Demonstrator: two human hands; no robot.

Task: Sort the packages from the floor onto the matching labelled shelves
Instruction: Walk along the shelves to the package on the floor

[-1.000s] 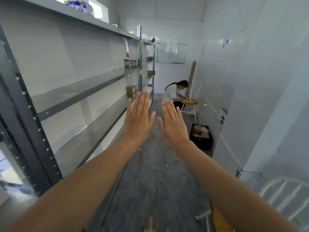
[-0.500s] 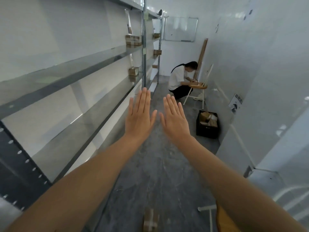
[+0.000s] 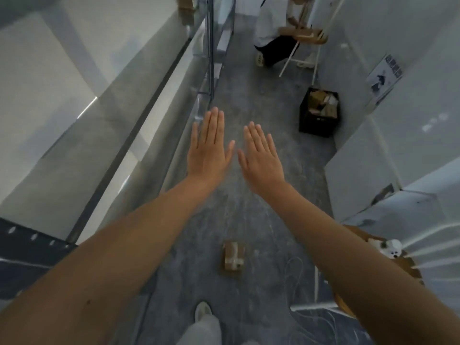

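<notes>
A small brown taped package [image 3: 233, 255] lies on the grey floor [image 3: 251, 210] just ahead of my shoe. My left hand [image 3: 209, 150] and my right hand [image 3: 261, 158] are stretched out flat side by side, palms down, fingers apart, holding nothing, well above and beyond the package. A black crate [image 3: 318, 118] with several brown packages in it stands by the right wall. The metal shelf rack [image 3: 139, 113] runs along the left, with a package [image 3: 185, 2] on it at the top edge of the view.
A person [image 3: 276, 33] crouches at a small stool at the far end of the narrow aisle. A white chair with a wooden seat [image 3: 388, 265] stands at my right. White walls close the right side. My shoe [image 3: 202, 311] is at the bottom.
The view has tilted down from the far wall to the floor, bringing the package and my shoe into sight. Both hands stay flat and empty in the same pose.
</notes>
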